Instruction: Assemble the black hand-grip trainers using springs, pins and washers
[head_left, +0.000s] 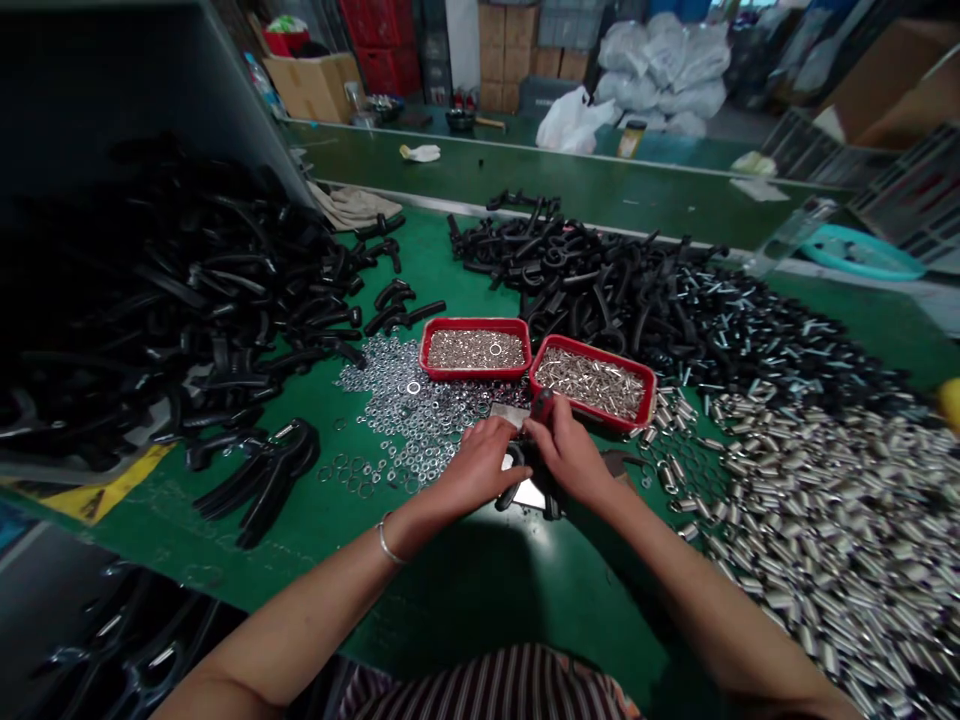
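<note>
On the green table [450,590], two hands meet over one black part [511,492], just below two red trays [474,374]. It looks smooth and curved, partly hidden, above one pale plate [529,494]. The left hand's [480,462] fingers are clamped on it; the right hand's [566,452] close around one dark stub [541,403].

Green tabletop [431,250], red trays [475,375], black curved parts [274,480], silvery cylinders [832,510], turquoise basin [862,254], dark shirt [510,692] with pale stripes
</note>
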